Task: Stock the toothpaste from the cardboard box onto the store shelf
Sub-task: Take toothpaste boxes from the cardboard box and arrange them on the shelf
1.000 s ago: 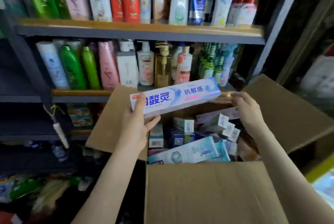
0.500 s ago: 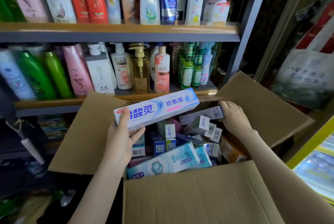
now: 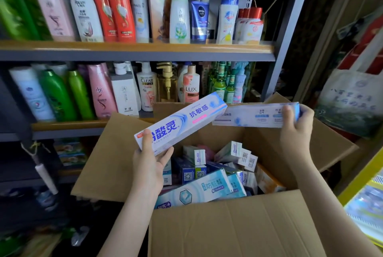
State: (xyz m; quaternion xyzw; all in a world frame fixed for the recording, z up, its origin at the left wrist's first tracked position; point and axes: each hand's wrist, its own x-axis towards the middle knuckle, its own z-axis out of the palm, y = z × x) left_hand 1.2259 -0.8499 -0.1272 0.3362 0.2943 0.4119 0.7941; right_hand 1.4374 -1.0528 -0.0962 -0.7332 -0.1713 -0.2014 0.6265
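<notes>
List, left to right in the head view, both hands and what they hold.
Left hand → white-and-blue toothpaste carton with blue lettering → pale blue-white toothpaste carton → right hand.

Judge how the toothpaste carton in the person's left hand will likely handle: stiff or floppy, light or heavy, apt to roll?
Probably stiff: the toothpaste carton juts straight from the left hand, gripped at one end, without sagging. Likely light, since that end grip alone carries it. Flat faces suggest it would slide rather than roll.
</notes>
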